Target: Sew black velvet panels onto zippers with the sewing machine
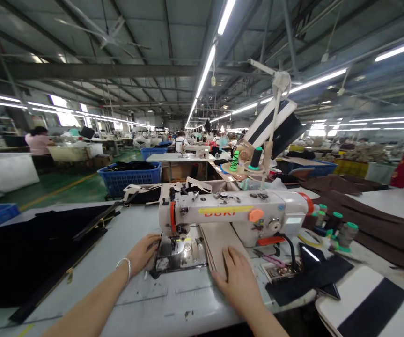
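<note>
Big sewing hall, strip lights overhead, rows of tables behind. Grey worktop (117, 243) carries a white sewing machine (237, 213). Right hand (238, 281) lies flat on a beige fabric (219, 238), grip apart, fingers straight and pointing toward the machine. That fabric lies on the machine bed, just right of the needle plate (177, 255). Left hand (142, 252), bracelet (126, 264) on the wrist, sits at the plate's left edge with fingers curled; cannot tell if its grip is clamped on anything. Black fabric (22, 252) is spread over the worktop's left side. Scissors (268, 257) lie just right of the right hand. Thread cones (345, 234) stand to the machine's right, brown fabric (363, 206) behind them. Striped piece (370, 304) is at bottom right. Blue crate (131, 178) stands on the floor behind the worktop. Another person (38, 140) works far left.
</note>
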`<state>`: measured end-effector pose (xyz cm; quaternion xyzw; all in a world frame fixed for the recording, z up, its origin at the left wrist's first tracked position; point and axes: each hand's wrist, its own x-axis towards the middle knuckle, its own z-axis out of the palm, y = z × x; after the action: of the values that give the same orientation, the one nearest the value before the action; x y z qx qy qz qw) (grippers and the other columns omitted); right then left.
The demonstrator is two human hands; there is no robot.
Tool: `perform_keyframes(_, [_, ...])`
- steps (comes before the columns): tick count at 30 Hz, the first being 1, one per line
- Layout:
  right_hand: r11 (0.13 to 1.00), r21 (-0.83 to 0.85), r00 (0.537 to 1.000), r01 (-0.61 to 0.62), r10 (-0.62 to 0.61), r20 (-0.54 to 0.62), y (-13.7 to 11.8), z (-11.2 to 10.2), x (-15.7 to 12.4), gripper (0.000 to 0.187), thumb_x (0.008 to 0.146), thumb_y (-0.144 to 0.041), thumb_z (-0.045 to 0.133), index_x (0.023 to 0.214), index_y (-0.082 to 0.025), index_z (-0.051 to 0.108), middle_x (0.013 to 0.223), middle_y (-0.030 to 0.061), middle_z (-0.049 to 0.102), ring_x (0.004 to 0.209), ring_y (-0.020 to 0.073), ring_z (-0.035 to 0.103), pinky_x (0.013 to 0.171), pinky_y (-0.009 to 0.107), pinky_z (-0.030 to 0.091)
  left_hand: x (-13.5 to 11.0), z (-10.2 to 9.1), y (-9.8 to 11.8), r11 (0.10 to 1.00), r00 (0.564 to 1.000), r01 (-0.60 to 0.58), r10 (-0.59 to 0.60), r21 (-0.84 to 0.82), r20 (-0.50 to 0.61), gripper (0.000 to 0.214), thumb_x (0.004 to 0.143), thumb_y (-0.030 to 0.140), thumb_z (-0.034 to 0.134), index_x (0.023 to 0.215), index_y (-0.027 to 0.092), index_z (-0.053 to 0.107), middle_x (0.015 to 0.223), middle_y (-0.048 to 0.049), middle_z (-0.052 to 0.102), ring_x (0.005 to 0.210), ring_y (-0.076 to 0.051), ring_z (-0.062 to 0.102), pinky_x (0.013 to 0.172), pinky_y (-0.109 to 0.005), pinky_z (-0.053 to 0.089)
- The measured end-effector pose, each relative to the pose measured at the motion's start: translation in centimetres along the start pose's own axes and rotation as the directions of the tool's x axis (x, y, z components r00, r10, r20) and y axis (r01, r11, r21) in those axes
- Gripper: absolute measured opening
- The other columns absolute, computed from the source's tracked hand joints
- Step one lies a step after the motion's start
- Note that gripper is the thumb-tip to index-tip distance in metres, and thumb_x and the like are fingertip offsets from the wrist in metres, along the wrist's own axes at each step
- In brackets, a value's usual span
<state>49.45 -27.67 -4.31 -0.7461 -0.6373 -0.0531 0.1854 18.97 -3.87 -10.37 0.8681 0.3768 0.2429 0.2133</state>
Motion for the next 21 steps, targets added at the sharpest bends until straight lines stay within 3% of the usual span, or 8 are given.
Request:
perform_keyframes(5, [1.000, -0.001, 1.000, 0.008, -0.008, 0.018, -0.8, 0.3, -0.2, 0.054, 0.093, -0.043, 0.041, 0.133, -0.009, 0.053, 0.133, 0.0142, 0.053, 0.124, 0.0285, 0.048, 0.108, 0.045, 0.038, -0.1, 0.0, 0.1, 1.000, 1.000, 0.012, -0.012, 0.000, -0.003, 0.042, 0.092, 0.037, 0.037, 0.121, 0.018, 0.061, 0.131, -0.0091, 0.057, 0.124, -0.025, 0.049, 0.114, -0.044, 0.033])
perform_keyframes(8, [1.000, -0.011, 0.999, 0.011, -0.010, 0.041, -0.3, -0.4, 0.2, 0.045, 0.090, -0.028, 0.042, 0.130, -0.011, 0.057, 0.126, 0.0102, 0.059, 0.116, 0.0240, 0.055, 0.104, 0.040, 0.042, -0.1, 0.1, -0.2, 0.999, 1.000, 0.032, -0.032, -0.021, 0.000, 0.041, 0.092, 0.037, 0.039, 0.120, 0.019, 0.062, 0.131, -0.0090, 0.056, 0.124, -0.025, 0.049, 0.113, -0.043, 0.033])
perform_keyframes(11, [0.999, -0.040, 0.998, 0.026, -0.024, 0.059, 0.3, -0.5, 0.6, 0.051, 0.079, -0.011, 0.046, 0.129, -0.012, 0.057, 0.123, 0.0084, 0.062, 0.109, 0.0237, 0.059, 0.100, 0.039, 0.045, 0.1, 0.2, -0.5, 0.997, 0.998, 0.055, -0.055, -0.053, -0.012, 0.039, 0.090, 0.036, 0.043, 0.119, 0.020, 0.064, 0.131, -0.0082, 0.056, 0.125, -0.025, 0.049, 0.114, -0.043, 0.032])
perform_keyframes(15, [0.995, -0.084, 0.997, 0.056, -0.052, 0.048, 0.6, -0.7, 0.9, 0.055, 0.081, -0.002, 0.036, 0.133, -0.011, 0.054, 0.119, 0.0100, 0.063, 0.103, 0.0243, 0.061, 0.095, 0.041, 0.048, -0.1, 0.4, 0.1, 0.988, 0.992, 0.110, -0.116, -0.104, -0.050, 0.038, 0.085, 0.037, 0.051, 0.116, 0.019, 0.065, 0.126, -0.0093, 0.060, 0.122, -0.027, 0.052, 0.112, -0.044, 0.034])
perform_keyframes(18, [0.991, -0.124, 0.999, 0.045, -0.047, -0.014, 0.3, -2.3, 0.4, 0.061, 0.082, 0.002, 0.031, 0.139, -0.014, 0.047, 0.138, 0.0105, 0.050, 0.123, 0.0266, 0.049, 0.105, 0.045, 0.040, -1.7, 0.9, 2.8, 0.981, 0.981, 0.128, -0.147, -0.144, -0.127, 0.046, 0.085, 0.041, 0.051, 0.122, 0.017, 0.061, 0.135, -0.0119, 0.053, 0.130, -0.030, 0.044, 0.115, -0.048, 0.029])
perform_keyframes(21, [0.976, -0.185, 0.972, 0.117, -0.150, -0.180, -0.8, -4.7, -1.5, 0.058, 0.087, -0.004, 0.034, 0.141, -0.019, 0.044, 0.147, 0.0076, 0.038, 0.136, 0.0285, 0.034, 0.112, 0.050, 0.030, -4.5, 2.0, 8.3, 0.938, 0.952, 0.110, -0.195, -0.329, -0.237, 0.046, 0.086, 0.047, 0.052, 0.121, 0.020, 0.061, 0.139, -0.0099, 0.049, 0.134, -0.030, 0.039, 0.118, -0.047, 0.023])
